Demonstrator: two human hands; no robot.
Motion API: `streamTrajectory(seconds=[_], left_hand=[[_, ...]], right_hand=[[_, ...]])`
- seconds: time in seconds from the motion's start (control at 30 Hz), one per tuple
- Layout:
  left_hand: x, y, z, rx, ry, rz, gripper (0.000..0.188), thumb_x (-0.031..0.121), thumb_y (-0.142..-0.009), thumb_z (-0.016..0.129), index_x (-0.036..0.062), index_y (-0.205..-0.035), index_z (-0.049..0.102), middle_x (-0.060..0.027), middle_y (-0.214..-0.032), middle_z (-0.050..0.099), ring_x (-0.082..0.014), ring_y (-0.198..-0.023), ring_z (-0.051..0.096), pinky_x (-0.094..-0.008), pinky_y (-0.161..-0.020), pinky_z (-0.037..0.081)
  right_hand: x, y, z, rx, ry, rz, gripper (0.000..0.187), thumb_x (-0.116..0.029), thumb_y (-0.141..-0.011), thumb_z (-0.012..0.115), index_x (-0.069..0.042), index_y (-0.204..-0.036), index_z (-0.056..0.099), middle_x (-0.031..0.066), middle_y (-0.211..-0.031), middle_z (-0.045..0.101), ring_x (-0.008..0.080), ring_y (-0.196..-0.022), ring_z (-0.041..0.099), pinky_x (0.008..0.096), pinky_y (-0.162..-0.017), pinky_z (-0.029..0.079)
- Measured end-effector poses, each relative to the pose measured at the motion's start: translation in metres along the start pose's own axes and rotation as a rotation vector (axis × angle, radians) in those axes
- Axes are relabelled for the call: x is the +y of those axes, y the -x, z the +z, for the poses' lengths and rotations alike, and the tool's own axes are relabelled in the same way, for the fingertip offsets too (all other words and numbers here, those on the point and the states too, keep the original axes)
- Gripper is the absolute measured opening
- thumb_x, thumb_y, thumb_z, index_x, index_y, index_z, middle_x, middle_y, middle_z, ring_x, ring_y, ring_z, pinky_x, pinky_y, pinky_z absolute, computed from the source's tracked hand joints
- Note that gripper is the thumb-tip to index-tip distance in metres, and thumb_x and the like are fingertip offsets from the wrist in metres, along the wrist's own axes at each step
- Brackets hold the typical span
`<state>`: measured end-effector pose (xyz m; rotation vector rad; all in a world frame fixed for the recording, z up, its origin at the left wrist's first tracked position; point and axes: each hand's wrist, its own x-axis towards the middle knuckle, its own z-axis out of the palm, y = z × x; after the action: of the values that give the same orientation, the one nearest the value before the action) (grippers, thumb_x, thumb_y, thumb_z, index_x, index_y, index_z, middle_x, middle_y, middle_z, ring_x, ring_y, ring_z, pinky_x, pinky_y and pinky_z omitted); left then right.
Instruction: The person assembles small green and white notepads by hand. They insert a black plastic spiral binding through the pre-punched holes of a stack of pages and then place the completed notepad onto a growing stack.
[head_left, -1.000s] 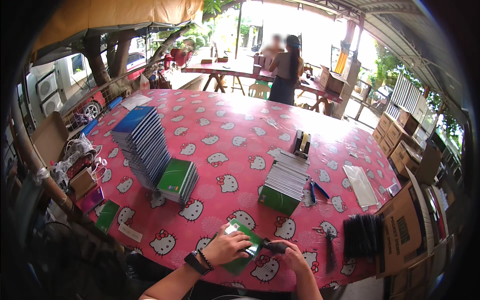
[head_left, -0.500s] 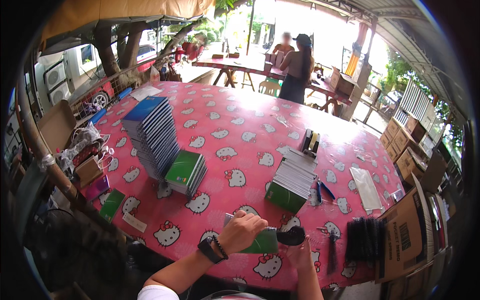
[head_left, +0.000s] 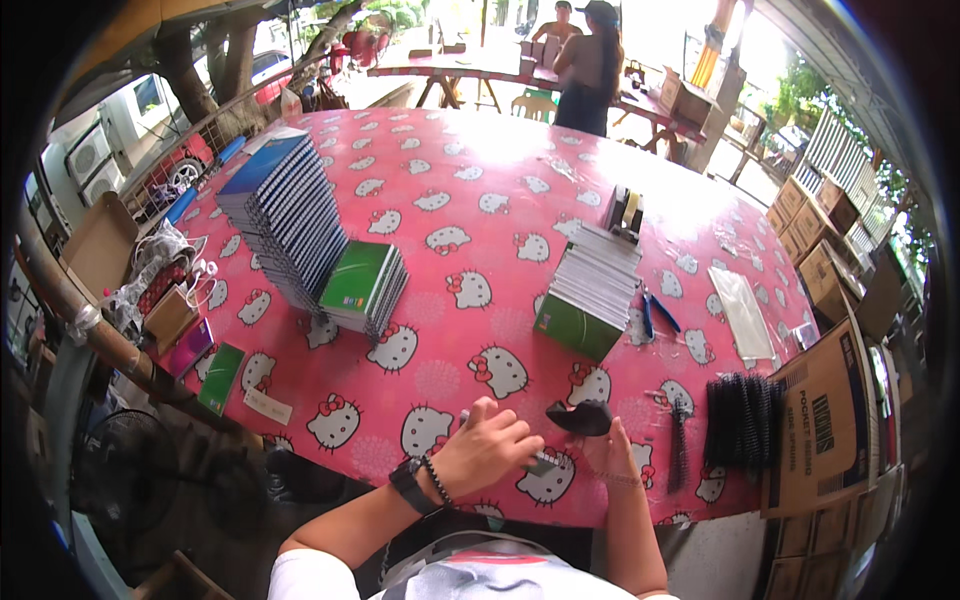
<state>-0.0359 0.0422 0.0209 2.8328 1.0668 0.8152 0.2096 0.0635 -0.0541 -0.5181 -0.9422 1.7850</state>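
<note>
My left hand (head_left: 490, 445), with a dark watch and beaded bracelet at its wrist, is closed around a small green notebook (head_left: 545, 464) near the table's front edge. The notebook is turned nearly edge-on and mostly hidden by the fingers. To its right, my right hand (head_left: 612, 455) is closed on a smooth black curved piece (head_left: 582, 418), whose kind I cannot make out. A thin chain-like strand crosses the right wrist. Ahead stands a row of notebooks (head_left: 590, 290) with a green cover facing me. Blue-handled pliers (head_left: 658, 314) lie beside it.
Spiral-bound notebooks rise in a tall blue stack (head_left: 285, 220) and a shorter green stack (head_left: 362, 285) at left. Black spiral coils (head_left: 742, 420) lie by a cardboard box (head_left: 822, 425) at right. A tape dispenser (head_left: 625, 213) stands behind the notebook row. Two people work at a far table.
The green notebook has tilted from showing its cover to nearly edge-on. The black piece has turned from a rounded face to a curved profile. The head view has shifted, showing more of my body.
</note>
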Motion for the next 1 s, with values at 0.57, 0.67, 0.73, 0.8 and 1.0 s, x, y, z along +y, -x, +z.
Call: streamTrajectory(seconds=[0.57,0.67,0.73,0.8,1.0], left_hand=[[0.003,0.025,0.007,0.132,0.107,-0.301,0.026,0.031,-0.061,0.08,0.0153,-0.073,0.064,0.0046,-0.076,0.059,-0.0149,-0.086,0.056,-0.0525,-0.102,0.023],[-0.001,0.018,0.007,0.135,0.123,-0.289,0.025,0.03,-0.062,0.08,0.0154,-0.073,0.063,0.0045,-0.075,0.059,-0.015,-0.086,0.056,-0.0524,-0.102,0.023],[-0.004,0.018,0.007,0.13,0.125,-0.3,0.024,0.029,-0.062,0.079,0.0154,-0.073,0.062,0.0043,-0.075,0.058,-0.0151,-0.085,0.056,-0.0524,-0.102,0.023],[-0.006,0.018,0.01,0.115,0.107,-0.287,0.025,0.03,-0.061,0.079,0.0156,-0.073,0.061,0.0036,-0.075,0.057,-0.0156,-0.084,0.056,-0.0527,-0.103,0.023],[-0.003,0.018,0.001,0.11,0.145,-0.274,0.028,0.029,-0.059,0.081,0.0184,-0.08,0.066,0.0047,-0.074,0.059,-0.0144,-0.082,0.058,-0.0505,-0.103,0.024]], right_hand=[[-0.042,0.007,0.053,-0.205,0.703,0.102,0.053,-0.046,-0.071,0.07,-0.001,-0.098,0.068,0.0155,-0.119,0.058,0.0253,-0.115,0.052,0.0367,-0.096,0.039],[-0.036,0.006,0.04,-0.019,0.721,0.117,0.055,-0.047,-0.07,0.071,-0.001,-0.099,0.067,0.0169,-0.119,0.058,0.0243,-0.117,0.051,0.0373,-0.097,0.038],[-0.041,0.006,0.047,-0.152,0.202,0.1,0.051,-0.043,-0.069,0.073,-0.001,-0.098,0.068,0.0179,-0.12,0.057,0.0241,-0.114,0.053,0.0368,-0.096,0.04],[-0.042,0.004,0.05,-0.176,0.693,0.099,0.056,-0.05,-0.071,0.071,0.001,-0.095,0.068,0.0175,-0.119,0.058,0.0246,-0.106,0.057,0.0354,-0.092,0.042],[-0.05,0.001,0.057,-0.277,0.515,0.093,0.055,-0.049,-0.073,0.069,0.002,-0.094,0.068,0.0163,-0.121,0.059,0.0234,-0.108,0.056,0.0361,-0.093,0.042]])
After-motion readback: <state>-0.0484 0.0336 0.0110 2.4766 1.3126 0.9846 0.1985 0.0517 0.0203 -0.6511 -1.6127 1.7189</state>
